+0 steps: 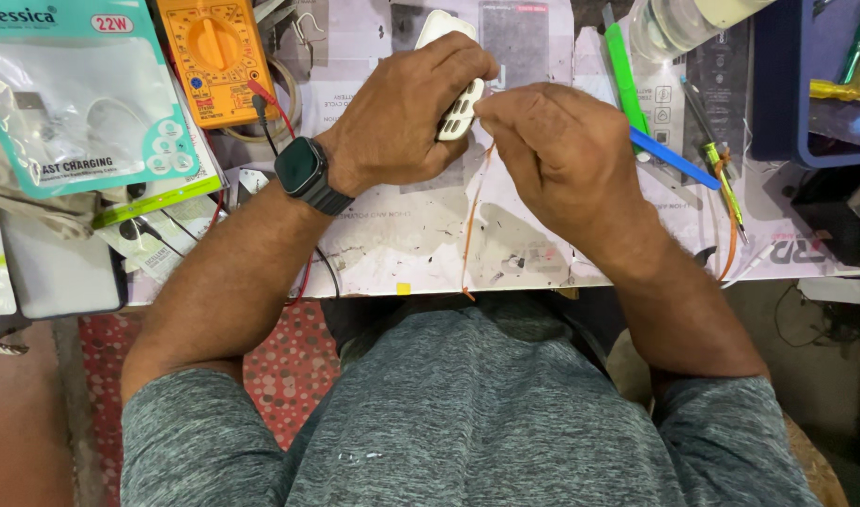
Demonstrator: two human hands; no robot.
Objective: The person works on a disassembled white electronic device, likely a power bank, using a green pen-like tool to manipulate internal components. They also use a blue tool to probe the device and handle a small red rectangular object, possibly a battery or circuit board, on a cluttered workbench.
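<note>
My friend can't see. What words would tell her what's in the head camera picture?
A person's left hand grips a small white plastic device while the right hand pinches a thin orange wire at its side, above a cluttered workbench. An orange multimeter lies to the left.

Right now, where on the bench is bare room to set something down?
Bare patch: worn white mat between the left hand, thin orange wire and front edge. Crowded: orange multimeter and packets at left, green and blue pry tools at right.
</note>
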